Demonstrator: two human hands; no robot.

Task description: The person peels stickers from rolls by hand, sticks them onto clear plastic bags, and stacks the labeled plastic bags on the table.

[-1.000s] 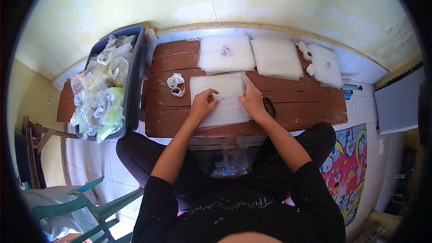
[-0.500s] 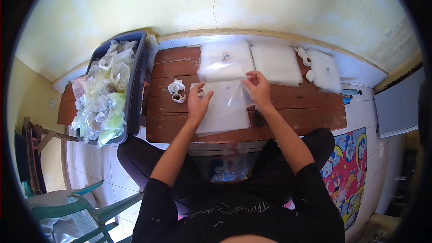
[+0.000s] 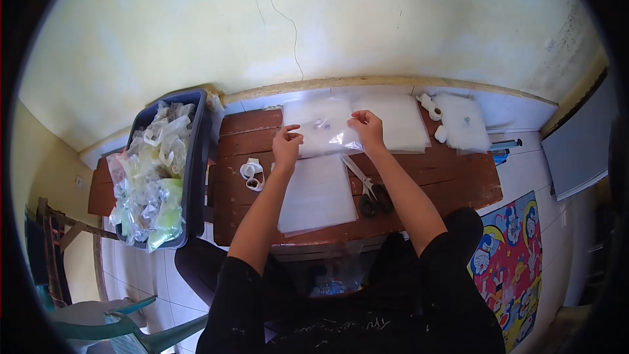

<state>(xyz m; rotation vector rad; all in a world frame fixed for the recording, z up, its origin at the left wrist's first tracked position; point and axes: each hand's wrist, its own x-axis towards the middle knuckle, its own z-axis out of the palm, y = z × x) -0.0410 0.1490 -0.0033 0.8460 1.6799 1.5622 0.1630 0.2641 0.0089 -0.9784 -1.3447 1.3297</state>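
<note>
A clear plastic sheet (image 3: 333, 140) with a small mark on it is held up by its sides over the back left stack. My left hand (image 3: 287, 146) pinches its left edge, and my right hand (image 3: 367, 130) pinches its right edge. Closer to me lies a stack of clear plastic sheets (image 3: 317, 196) on the brown wooden table (image 3: 432, 185). Scissors (image 3: 368, 190) with dark handles rest just right of that stack. Behind my right hand is another stack (image 3: 396, 121) of sheets.
A dark bin (image 3: 195, 177) full of crumpled plastic bags stands left. White tape rolls (image 3: 251, 174) lie left of the near stack, and more rolls (image 3: 434, 113) lie near a third back stack (image 3: 462, 121). A green chair (image 3: 164, 335) is at lower left.
Both hands have moved away from me, from the near stack to over the back left one, with the sheet lifted between them. The scissors have come into full view. The camera view has tilted up.
</note>
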